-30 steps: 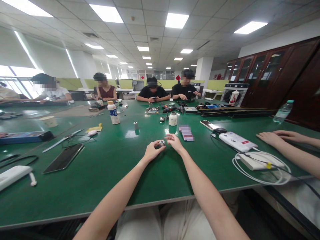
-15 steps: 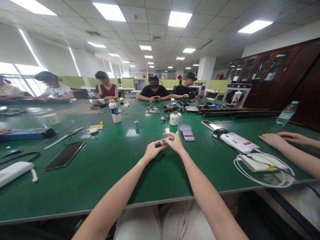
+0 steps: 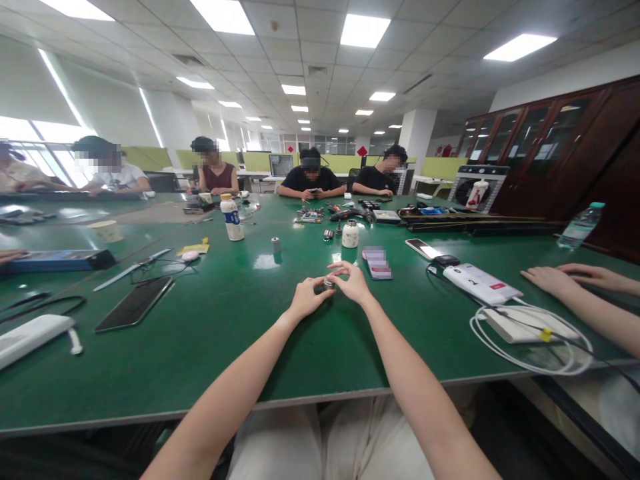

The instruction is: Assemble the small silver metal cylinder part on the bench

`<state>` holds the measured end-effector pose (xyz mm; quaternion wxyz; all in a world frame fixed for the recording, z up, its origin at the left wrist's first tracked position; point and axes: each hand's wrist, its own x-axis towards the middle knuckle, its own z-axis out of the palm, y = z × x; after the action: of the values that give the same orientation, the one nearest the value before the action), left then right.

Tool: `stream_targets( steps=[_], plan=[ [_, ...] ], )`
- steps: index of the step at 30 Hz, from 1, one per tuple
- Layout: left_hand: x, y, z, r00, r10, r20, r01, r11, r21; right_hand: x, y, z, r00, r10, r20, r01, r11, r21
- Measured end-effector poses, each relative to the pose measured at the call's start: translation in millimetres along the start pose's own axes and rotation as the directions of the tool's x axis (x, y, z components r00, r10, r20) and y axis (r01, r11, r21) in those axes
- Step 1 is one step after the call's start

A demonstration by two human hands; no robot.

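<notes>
Just above the tabletop, between my two hands, is a small round silver metal piece (image 3: 329, 283), partly covered by fingers. My left hand (image 3: 306, 299) is closed on its left side, thumb and fingers pinching it. From the right, my right hand (image 3: 354, 283) has its thumb and index finger bent around the upper edge of the same piece, with other fingers loosely curved. Beyond them stand a small grey metal cylinder (image 3: 276, 245) and a round white jar (image 3: 350, 235). A pinkish phone (image 3: 377, 263) lies beyond my right hand.
The green table (image 3: 215, 353) carries a black tablet (image 3: 134, 305), a labelled bottle (image 3: 231, 217) and a drill (image 3: 353, 213). At right are a white power bank (image 3: 480, 285), coiled cable (image 3: 520, 363) and a neighbour's hands (image 3: 553, 281). Several people sit across the table.
The view has shifted slightly. My right thumb and index finger have drawn closer together around the metal piece; my left hand keeps its hold.
</notes>
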<state>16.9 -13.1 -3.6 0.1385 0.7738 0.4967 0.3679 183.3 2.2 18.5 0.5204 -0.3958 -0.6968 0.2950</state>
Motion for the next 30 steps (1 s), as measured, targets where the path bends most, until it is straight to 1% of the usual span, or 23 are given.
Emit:
stream_targets(
  steps=[4, 8, 13, 19, 21, 23, 25, 27, 28, 30],
  plan=[
    [0.3, -0.3, 0.0, 1.000, -0.003, 0.020, 0.003, 1.000, 0.007, -0.8, 0.3, 2.1, 0.998, -0.040, -0.044, 0.040, 0.999, -0.003],
    [0.5, -0.4, -0.2, 1.000, 0.012, 0.013, -0.012, 1.000, 0.009, -2.4, 1.1, 2.5, 0.994, -0.068, -0.080, 0.062, 0.995, -0.078],
    [-0.1, 0.5, -1.0, 1.000, 0.018, 0.001, -0.018, 0.999, 0.028, -4.0, 3.8, 1.5, 0.990, -0.113, -0.085, 0.101, 0.986, -0.130],
    [0.5, -2.4, -0.5, 1.000, 0.008, 0.002, -0.008, 1.000, 0.028, -5.2, 4.0, 3.0, 0.993, -0.105, -0.049, 0.097, 0.985, -0.143],
    [0.8, -3.9, -0.2, 1.000, 0.012, 0.004, -0.012, 1.000, 0.024, -3.4, 4.3, 3.0, 0.990, -0.113, -0.089, 0.103, 0.988, -0.117],
    [0.8, -5.2, 0.1, 1.000, 0.008, 0.003, -0.009, 1.000, 0.014, -0.6, 7.3, 0.9, 0.977, -0.116, -0.178, 0.103, 0.991, -0.080],
    [0.8, -6.0, 0.6, 1.000, -0.006, -0.004, 0.006, 1.000, 0.012, 1.8, 13.9, -3.4, 0.959, -0.095, -0.268, 0.083, 0.995, -0.058],
    [0.7, -6.6, 1.2, 1.000, -0.014, -0.010, 0.014, 1.000, 0.020, 2.1, 23.7, -8.1, 0.953, -0.046, -0.299, 0.024, 0.997, -0.077],
    [0.8, -6.7, 1.4, 1.000, -0.015, -0.011, 0.015, 1.000, 0.026, 1.2, 29.2, -10.0, 0.959, -0.011, -0.283, -0.019, 0.994, -0.103],
    [0.9, -7.0, 1.9, 1.000, -0.014, -0.010, 0.014, 0.999, 0.038, -1.9, 39.8, -11.9, 0.975, 0.068, -0.209, -0.107, 0.977, -0.182]
  ],
)
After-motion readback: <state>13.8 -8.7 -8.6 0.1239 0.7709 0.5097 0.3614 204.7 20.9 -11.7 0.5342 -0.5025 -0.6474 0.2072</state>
